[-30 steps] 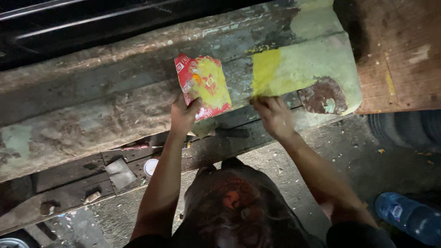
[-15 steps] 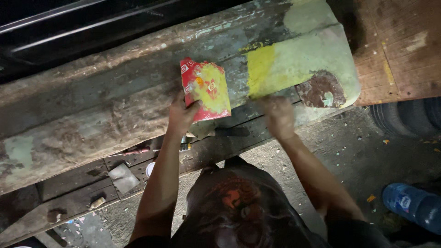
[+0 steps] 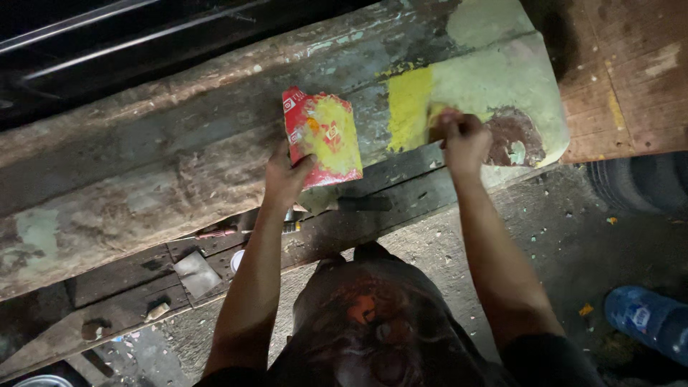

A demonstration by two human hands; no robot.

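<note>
My left hand holds a red card smeared with yellow paste by its lower edge, flat against a long worn grey-green panel. My right hand is further right with its fingers curled. It presses a small tan piece, mostly hidden, onto the panel where a yellow patch meets a pale green patch. A brown bare spot lies just right of that hand.
A lower dark plank carries a grey sheet scrap, a red-handled tool and a white round cap. Reddish wooden boards are at the top right, a tyre below them, and a blue shoe on the littered floor.
My right hand has moved up from the panel's lower edge onto the yellow and green patches. My left hand has kept the card in about the same place.
</note>
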